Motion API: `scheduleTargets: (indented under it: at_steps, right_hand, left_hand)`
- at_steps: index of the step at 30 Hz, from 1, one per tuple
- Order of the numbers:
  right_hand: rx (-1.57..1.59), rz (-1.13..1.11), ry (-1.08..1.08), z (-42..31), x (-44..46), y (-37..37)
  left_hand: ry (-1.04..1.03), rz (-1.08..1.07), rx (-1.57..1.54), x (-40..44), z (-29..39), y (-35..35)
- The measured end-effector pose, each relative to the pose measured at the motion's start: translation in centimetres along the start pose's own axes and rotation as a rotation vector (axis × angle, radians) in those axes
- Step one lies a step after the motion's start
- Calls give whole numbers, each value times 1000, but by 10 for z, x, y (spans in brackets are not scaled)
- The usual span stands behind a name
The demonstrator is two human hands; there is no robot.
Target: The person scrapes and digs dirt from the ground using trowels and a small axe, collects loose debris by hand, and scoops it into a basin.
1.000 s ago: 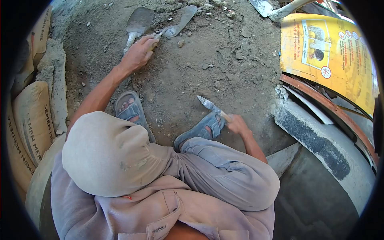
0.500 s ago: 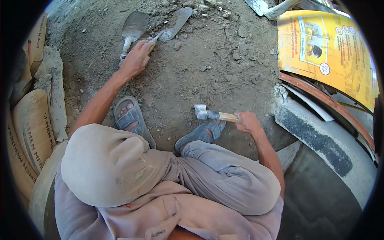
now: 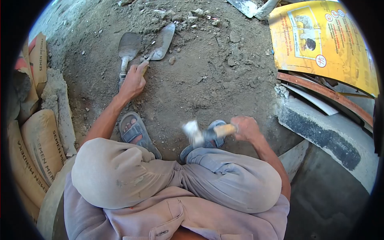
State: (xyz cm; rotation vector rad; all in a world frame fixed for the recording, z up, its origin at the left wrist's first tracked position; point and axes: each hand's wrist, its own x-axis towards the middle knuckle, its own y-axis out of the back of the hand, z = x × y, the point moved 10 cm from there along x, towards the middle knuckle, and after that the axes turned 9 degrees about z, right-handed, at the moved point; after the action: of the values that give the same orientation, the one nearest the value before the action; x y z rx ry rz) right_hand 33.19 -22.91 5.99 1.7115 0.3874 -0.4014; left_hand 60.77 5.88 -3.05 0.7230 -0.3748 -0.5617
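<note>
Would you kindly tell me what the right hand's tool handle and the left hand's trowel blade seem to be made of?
Tool handle: probably bare wood, judging by its pale tan colour, though blurred.
Trowel blade: likely dull metal, from its thin, flat shape and grey surface.

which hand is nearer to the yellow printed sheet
Right: the right hand is below and left of the yellow printed sheet; the left hand is farther left, holding a trowel.

Hands (image 3: 133,82) (image 3: 246,128), two; sandals (image 3: 141,136) (image 3: 218,141), two; trowels (image 3: 163,43) (image 3: 129,44), two; hammer (image 3: 225,130), one; cropped bladed tool (image 3: 245,7), one; yellow sheet (image 3: 344,50), one; cement bags (image 3: 43,146) (image 3: 26,164) (image 3: 38,62), at least three.
</note>
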Motion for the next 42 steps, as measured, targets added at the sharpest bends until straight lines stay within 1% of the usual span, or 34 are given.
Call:
scheduleTargets:
  at_steps: [2, 3, 4, 5, 6, 7, 8, 9, 10, 11, 12, 13, 15, 16, 18, 20, 21, 22, 23, 25, 26, 28, 29, 31, 32, 33, 34, 35, 36, 37, 38, 39, 40, 42]
  right_hand:
    - [186, 173, 325, -55, 5, 27]
    - [187, 179, 328, -48, 9, 14]
    - [186, 154, 199, -23, 19, -17]
    - [180, 135, 72, 1, 31, -35]
    - [182, 147, 73, 12, 39, -35]
    - [142, 82, -163, 45, 45, -43]
    - [104, 24, -396, 75, 47, -52]
    - [91, 25, -377, 45, 42, -21]
    - [113, 13, -390, 26, 30, -10]
    - [237, 69, -236, -2, 29, 7]
    - [347, 134, -73, -22, 33, 21]
    - [350, 132, -76, -27, 35, 18]
    - [448, 313, 330, -73, 35, 40]
    - [449, 320, 335, -73, 43, 36]
    - [75, -32, -250, -2, 78, -31]
    - [23, 19, -202, 12, 94, -38]
    - [104, 49, -212, -4, 86, -14]
    - [207, 49, -238, -21, 67, -6]
    - [227, 32, -256, -29, 52, -6]
    - [355, 247, 155, -56, 51, 34]
    - [356, 243, 150, -46, 48, 27]
    - [365, 363, 184, -13, 50, 10]
    - [361, 374, 179, 8, 53, -2]
    - [131, 122, -498, 92, 60, -28]
    - [126, 139, -491, 99, 63, -27]
    - [155, 157, -396, 65, 60, 2]
    - [202, 145, -313, 33, 46, 6]
    - [240, 171, -196, 20, 46, 1]
    - [236, 175, -187, 20, 53, 8]
    - [280, 301, 1, -5, 56, 28]
    - [332, 426, 191, -30, 54, 42]
    - [349, 505, 230, -17, 60, 30]
    - [363, 510, 239, 3, 71, 12]
    - [126, 136, -471, 103, 90, -51]
  left_hand:
    - [-1, 12, -8, -4, 13, 11]
    - [55, 8, -36, -7, 13, 15]
    - [108, 0, -63, -11, 13, 20]
    - [95, 8, -56, -10, 18, 28]
    - [144, 0, -83, -14, 19, 34]
    - [194, -11, -109, -20, 20, 38]
    - [182, -7, -95, -21, 19, 42]
    - [201, 37, -108, -24, 13, 46]
    - [231, 54, -128, -36, 12, 49]
    - [224, 37, -125, -41, 16, 49]
    - [295, 45, -146, -43, 13, 49]
    - [376, 51, -167, -47, 9, 49]
    - [431, 36, -177, -46, 17, 50]
    - [479, 23, -189, -46, 17, 52]
    - [477, 22, -191, -47, 12, 50]
    - [466, 31, -194, -42, 7, 44]
    - [433, 51, -192, -38, 6, 44]
    - [415, 31, -190, -48, 10, 44]
    - [420, 0, -187, -58, 12, 43]
    - [469, 15, -222, -49, 5, 39]
    - [506, 15, -238, -53, 4, 38]
    - [528, -13, -218, -52, 8, 40]
    - [556, -35, -198, -52, 9, 41]
    - [538, -35, -214, -56, 10, 43]
    - [536, -34, -225, -53, 6, 41]
    - [559, -33, -237, -57, 2, 41]
    - [585, -64, -227, -73, 2, 39]
    - [618, -55, -295, -73, -1, 35]
    - [643, -26, -368, -64, -6, 30]
    - [663, -26, -360, -66, -10, 26]
    - [627, -30, -353, -65, -10, 24]
    - [579, -31, -341, -64, -8, 27]
    - [583, -27, -323, -62, -4, 36]
    - [722, -69, -480, -61, 5, 39]
